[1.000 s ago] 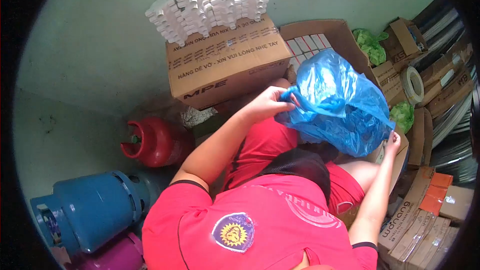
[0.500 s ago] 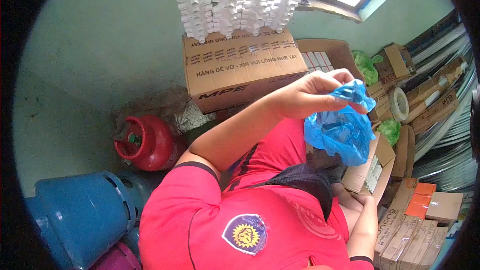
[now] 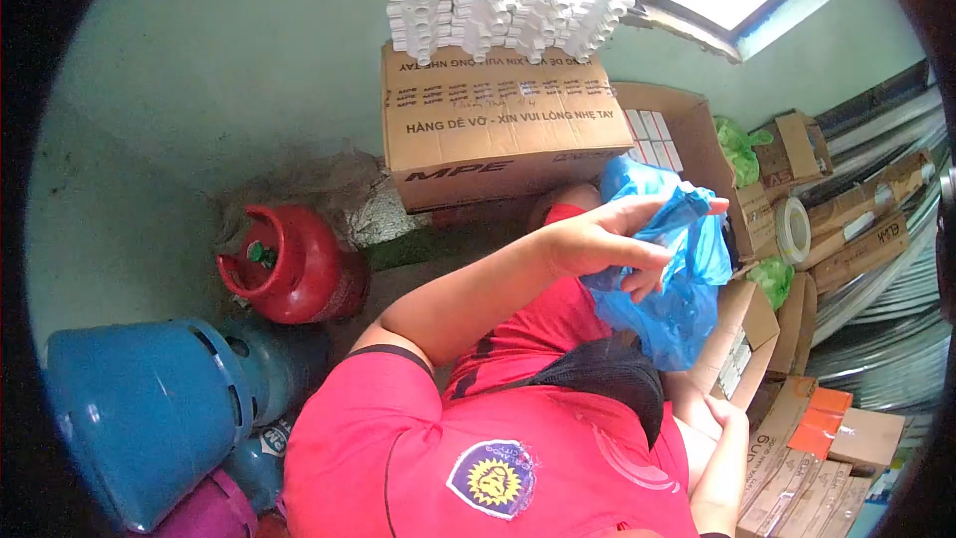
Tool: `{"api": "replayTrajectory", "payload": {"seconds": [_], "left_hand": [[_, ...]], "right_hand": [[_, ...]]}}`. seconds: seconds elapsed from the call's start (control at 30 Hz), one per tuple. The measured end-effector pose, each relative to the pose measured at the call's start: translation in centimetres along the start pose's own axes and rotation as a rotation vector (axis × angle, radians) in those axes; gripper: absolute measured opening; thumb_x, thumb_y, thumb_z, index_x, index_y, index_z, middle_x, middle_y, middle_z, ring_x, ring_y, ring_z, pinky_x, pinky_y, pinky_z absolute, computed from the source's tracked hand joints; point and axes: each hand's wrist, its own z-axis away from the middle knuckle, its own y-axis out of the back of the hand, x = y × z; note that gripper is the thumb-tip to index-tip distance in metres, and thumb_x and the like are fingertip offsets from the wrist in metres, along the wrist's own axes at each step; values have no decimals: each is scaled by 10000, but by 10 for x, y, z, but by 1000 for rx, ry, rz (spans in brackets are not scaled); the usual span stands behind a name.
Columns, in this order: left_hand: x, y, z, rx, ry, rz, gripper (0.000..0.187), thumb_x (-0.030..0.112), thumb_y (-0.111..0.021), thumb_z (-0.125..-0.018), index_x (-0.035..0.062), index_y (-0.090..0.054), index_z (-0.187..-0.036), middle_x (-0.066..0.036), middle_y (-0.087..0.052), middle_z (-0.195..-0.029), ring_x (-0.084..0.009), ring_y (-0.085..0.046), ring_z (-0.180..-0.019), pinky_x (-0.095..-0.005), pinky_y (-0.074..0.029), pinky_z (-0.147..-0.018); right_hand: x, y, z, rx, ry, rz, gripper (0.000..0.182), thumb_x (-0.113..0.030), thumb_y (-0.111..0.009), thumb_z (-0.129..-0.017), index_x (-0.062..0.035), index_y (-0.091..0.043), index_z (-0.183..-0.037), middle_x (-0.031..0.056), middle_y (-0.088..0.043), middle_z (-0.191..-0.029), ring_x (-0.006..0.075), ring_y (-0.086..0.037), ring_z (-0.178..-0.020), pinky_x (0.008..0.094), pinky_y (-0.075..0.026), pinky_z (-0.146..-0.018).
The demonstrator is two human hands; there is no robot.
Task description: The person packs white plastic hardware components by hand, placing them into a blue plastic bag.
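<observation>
My left hand [image 3: 622,239] is raised in front of me with the thin blue plastic bag [image 3: 672,314]. Crumpled film passes between and behind its fingers, and the rest of the bag hangs below them, partly unfolded. My right hand [image 3: 719,410] is low on the right beside my bare leg, bent at the wrist. Its fingers are not clearly visible. Just beyond it is an open cardboard box [image 3: 739,344] with small pale packs inside, partly covered by the bag.
White plastic fittings [image 3: 423,5] stand on a large MPE carton [image 3: 498,130]. A red gas cylinder [image 3: 299,264] and a blue one [image 3: 144,418] are at left. Cartons [image 3: 797,468], green bags [image 3: 739,149], a tape roll [image 3: 793,229] and coiled pipes [image 3: 896,309] line the right.
My left hand has lowered slightly and turned, with its fingers more spread over the bag. The bag has shifted left and down and is more opened out. The view has shifted slightly.
</observation>
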Motion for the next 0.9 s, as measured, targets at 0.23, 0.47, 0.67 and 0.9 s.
{"api": "replayTrajectory", "payload": {"seconds": [0.23, 0.47, 0.67, 0.9], "left_hand": [[-6, -7, -22, -64, 122, -78, 950, 276, -718, -946, 94, -110, -1654, -37, -559, -826, -129, -566, -658, -273, -459, -646], [-11, -19, -21, -157, 92, 51, 1060, 280, -749, -930, 73, 0, -1651, -60, -593, -826, -137, -565, -700, -270, -446, -653], [-11, -17, -14, -135, 74, 11, 1072, 287, -758, -923, 74, 0, -1650, -62, -592, -822, -139, -555, -694, -270, -445, -642], [-5, -29, -8, -94, 29, 25, 1108, 279, -787, -897, 74, -1, -1649, -64, -575, -808, -133, -546, -687, -269, -434, -635]], "right_hand": [[5, 1, 11, -4, 16, 6, 644, -528, -536, -1003, 32, -611, -1314, 255, -704, -1131, 387, -687, -1077, 510, -541, -940], [4, 15, 23, -8, 48, 30, 648, -525, -530, -1004, 51, -628, -1284, 266, -707, -1125, 381, -689, -1081, 492, -538, -946], [-5, 32, 17, -7, 130, 48, 654, -523, -526, -1005, 68, -643, -1259, 275, -710, -1120, 377, -691, -1084, 476, -536, -952], [-111, 59, 39, -9, 268, 150, 657, -509, -502, -1003, 102, -684, -1162, 320, -683, -1187, 367, -687, -1123, 468, -506, -980]]}}
